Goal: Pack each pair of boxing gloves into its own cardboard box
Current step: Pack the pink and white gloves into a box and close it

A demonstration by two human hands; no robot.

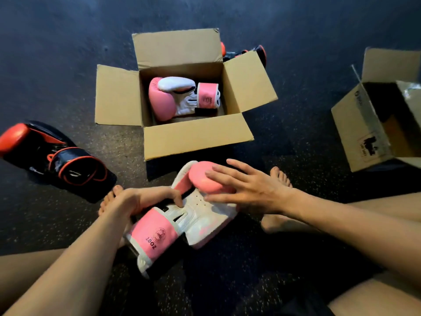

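An open cardboard box (196,135) stands in the middle of the floor with one pink and white boxing glove (180,96) lying inside it. The second pink and white glove (200,222) lies just in front of the box, between my bare feet. My left hand (141,199) grips this glove at its wrist, fingers curled around the strap. My right hand (248,190) rests on its padded pink end, fingers spread. A black and red glove (52,158) lies on the floor at the left. Another black and red glove (246,53) peeks out behind the middle box.
A second open cardboard box (362,124) stands at the right edge, partly cut off by the frame. The floor is dark speckled rubber matting. My bare legs frame the lower left and lower right corners.
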